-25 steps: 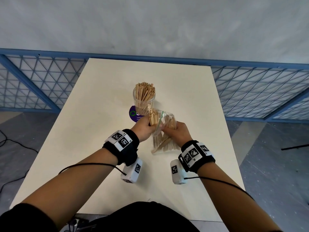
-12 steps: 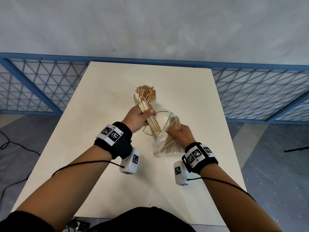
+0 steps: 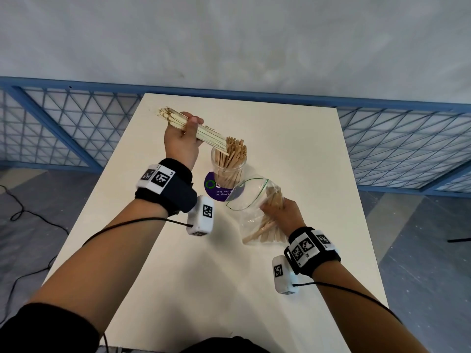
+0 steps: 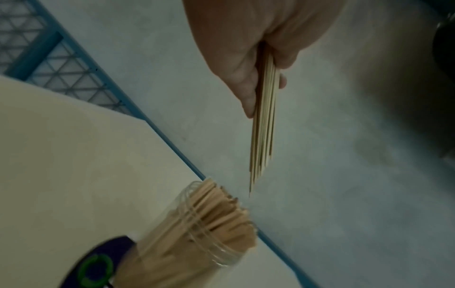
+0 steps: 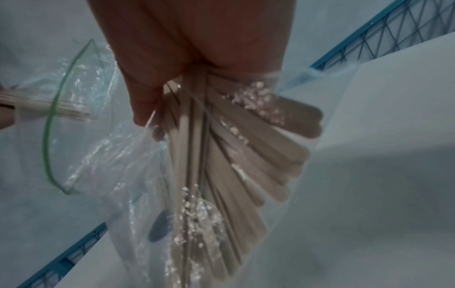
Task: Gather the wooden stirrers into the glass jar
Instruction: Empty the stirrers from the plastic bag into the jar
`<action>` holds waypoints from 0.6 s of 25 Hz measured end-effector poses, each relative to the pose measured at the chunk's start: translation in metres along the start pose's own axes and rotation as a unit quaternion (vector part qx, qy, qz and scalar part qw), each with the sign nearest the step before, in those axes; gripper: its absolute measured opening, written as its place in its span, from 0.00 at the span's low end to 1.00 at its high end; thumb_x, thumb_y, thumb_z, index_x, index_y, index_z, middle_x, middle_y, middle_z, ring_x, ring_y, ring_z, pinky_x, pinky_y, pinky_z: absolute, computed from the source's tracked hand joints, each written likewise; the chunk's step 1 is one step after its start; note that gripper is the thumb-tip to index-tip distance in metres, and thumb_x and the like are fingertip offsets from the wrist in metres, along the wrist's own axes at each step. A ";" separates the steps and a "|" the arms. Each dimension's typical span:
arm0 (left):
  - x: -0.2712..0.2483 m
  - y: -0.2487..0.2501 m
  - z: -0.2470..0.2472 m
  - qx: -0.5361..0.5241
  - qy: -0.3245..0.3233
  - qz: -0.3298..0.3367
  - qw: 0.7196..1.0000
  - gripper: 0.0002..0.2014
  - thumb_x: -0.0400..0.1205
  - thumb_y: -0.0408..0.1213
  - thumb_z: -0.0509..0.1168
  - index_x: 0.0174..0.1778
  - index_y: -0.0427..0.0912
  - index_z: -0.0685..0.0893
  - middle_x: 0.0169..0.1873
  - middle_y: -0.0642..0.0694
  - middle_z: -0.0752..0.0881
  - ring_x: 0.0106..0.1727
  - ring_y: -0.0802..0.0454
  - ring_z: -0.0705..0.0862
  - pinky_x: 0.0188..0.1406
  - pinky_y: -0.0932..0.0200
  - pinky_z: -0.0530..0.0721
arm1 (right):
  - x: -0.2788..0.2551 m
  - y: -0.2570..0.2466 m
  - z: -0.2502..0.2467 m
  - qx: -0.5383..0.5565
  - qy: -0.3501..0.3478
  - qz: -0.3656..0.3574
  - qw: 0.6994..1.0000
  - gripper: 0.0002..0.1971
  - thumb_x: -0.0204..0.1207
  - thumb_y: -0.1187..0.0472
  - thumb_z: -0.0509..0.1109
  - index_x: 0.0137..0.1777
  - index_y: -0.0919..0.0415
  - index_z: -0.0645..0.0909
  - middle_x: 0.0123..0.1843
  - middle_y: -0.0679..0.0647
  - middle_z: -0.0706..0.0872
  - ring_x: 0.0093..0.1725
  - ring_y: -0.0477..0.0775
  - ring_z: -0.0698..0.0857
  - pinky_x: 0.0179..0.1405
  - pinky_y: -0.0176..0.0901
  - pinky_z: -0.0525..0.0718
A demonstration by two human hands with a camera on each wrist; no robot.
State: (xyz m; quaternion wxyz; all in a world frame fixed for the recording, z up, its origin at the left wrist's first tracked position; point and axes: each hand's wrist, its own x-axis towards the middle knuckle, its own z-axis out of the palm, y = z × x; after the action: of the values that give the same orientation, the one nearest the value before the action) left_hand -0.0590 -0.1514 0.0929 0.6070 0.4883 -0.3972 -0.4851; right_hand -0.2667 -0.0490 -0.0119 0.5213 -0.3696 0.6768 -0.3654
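Observation:
A glass jar [image 3: 228,167] [image 4: 197,239] packed with upright wooden stirrers stands mid-table on a purple sticker. My left hand [image 3: 184,135] [image 4: 256,64] grips a bundle of stirrers [image 3: 204,135] [image 4: 263,124] up and left of the jar, slanted with its lower tips just over the jar's mouth. My right hand [image 3: 283,212] [image 5: 177,83] grips a clear zip bag [image 3: 251,200] [image 5: 98,152] and, through the plastic, the fan of stirrers [image 3: 267,225] [image 5: 234,155] inside it. The bag lies just right of and nearer than the jar, its green-edged mouth gaping toward the jar.
The cream table [image 3: 293,154] has its far edge close behind the jar and a right edge near my right wrist. A blue mesh fence [image 3: 407,149] runs behind and beside the table. Cables [image 3: 30,217] lie on the floor at left.
My left hand pulled a bundle of stirrers out of the bag, raised it and tilted it over the jar. My right hand kept holding the bag, whose mouth has spread open.

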 end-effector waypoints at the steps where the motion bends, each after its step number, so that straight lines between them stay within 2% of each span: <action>1: 0.009 -0.009 0.000 0.036 0.018 0.010 0.999 0.12 0.84 0.32 0.58 0.36 0.50 0.75 0.29 0.57 0.86 0.41 0.51 0.81 0.48 0.48 0.85 | 0.003 0.000 0.001 -0.010 -0.001 0.004 1.000 0.09 0.70 0.66 0.74 0.32 0.59 0.78 0.29 0.53 0.81 0.31 0.53 0.80 0.36 0.44 0.79; 3: 0.021 -0.029 0.001 0.150 0.022 0.031 0.988 0.06 0.79 0.40 0.60 0.37 0.52 0.80 0.35 0.48 0.85 0.42 0.45 0.83 0.53 0.41 0.84 | 0.010 -0.002 0.002 -0.014 0.000 0.011 1.000 0.09 0.71 0.66 0.74 0.32 0.59 0.78 0.30 0.54 0.81 0.32 0.54 0.80 0.37 0.45 0.80; 4: 0.025 -0.040 0.002 0.201 0.013 0.029 0.979 0.07 0.78 0.44 0.60 0.41 0.46 0.82 0.38 0.44 0.86 0.44 0.41 0.84 0.53 0.40 0.84 | 0.012 -0.004 0.002 -0.011 0.000 0.012 1.000 0.08 0.71 0.66 0.73 0.33 0.59 0.78 0.30 0.54 0.82 0.32 0.54 0.80 0.37 0.44 0.80; 6: 0.028 -0.058 0.006 0.276 -0.008 0.007 0.961 0.17 0.78 0.46 0.60 0.51 0.34 0.81 0.46 0.35 0.87 0.51 0.36 0.85 0.55 0.44 0.84 | 0.019 -0.008 0.002 -0.012 0.005 0.015 1.000 0.08 0.71 0.66 0.73 0.33 0.59 0.78 0.31 0.54 0.82 0.33 0.54 0.81 0.37 0.44 0.80; 7: 0.028 -0.063 0.009 0.309 -0.022 -0.005 0.951 0.18 0.80 0.44 0.60 0.54 0.31 0.80 0.50 0.34 0.87 0.55 0.36 0.85 0.57 0.50 0.81 | 0.022 -0.010 0.002 -0.014 0.008 0.016 1.000 0.09 0.71 0.65 0.74 0.32 0.58 0.78 0.31 0.54 0.82 0.32 0.54 0.81 0.36 0.44 0.80; 9: 0.027 -0.070 0.018 0.375 -0.063 -0.030 0.924 0.15 0.82 0.40 0.60 0.59 0.32 0.79 0.56 0.34 0.86 0.59 0.39 0.83 0.55 0.60 0.75 | 0.029 -0.013 0.002 -0.013 0.014 0.019 1.000 0.10 0.71 0.65 0.74 0.31 0.58 0.78 0.30 0.53 0.82 0.31 0.53 0.81 0.35 0.43 0.80; 11: 0.028 -0.071 0.027 0.428 -0.116 -0.042 0.895 0.14 0.82 0.37 0.61 0.61 0.35 0.79 0.57 0.35 0.85 0.59 0.40 0.82 0.55 0.60 0.75 | 0.034 -0.014 0.001 -0.013 0.016 0.021 1.000 0.09 0.71 0.65 0.74 0.31 0.58 0.78 0.30 0.53 0.82 0.31 0.53 0.81 0.35 0.43 0.80; 13: 0.033 -0.071 0.032 0.460 -0.161 -0.032 0.872 0.13 0.80 0.35 0.64 0.59 0.37 0.80 0.55 0.37 0.86 0.58 0.41 0.83 0.54 0.60 0.75 | 0.037 -0.014 0.001 -0.015 0.019 0.020 1.000 0.08 0.71 0.65 0.74 0.33 0.60 0.78 0.30 0.54 0.82 0.32 0.54 0.80 0.35 0.43 0.79; 15: 0.038 -0.072 0.033 0.439 -0.173 -0.016 0.881 0.12 0.77 0.32 0.66 0.56 0.38 0.81 0.47 0.41 0.86 0.51 0.44 0.84 0.48 0.65 0.75 | 0.039 -0.014 0.001 -0.012 0.019 0.021 1.000 0.09 0.71 0.65 0.74 0.33 0.61 0.78 0.30 0.55 0.81 0.31 0.53 0.80 0.33 0.42 0.78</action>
State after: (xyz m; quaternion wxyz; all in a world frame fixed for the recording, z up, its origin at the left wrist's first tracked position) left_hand -0.0970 -0.1989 0.0292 0.2435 0.6196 -0.6604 -0.3475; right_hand -0.2712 -0.0897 -0.0164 0.5110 -0.3548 0.6987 -0.3534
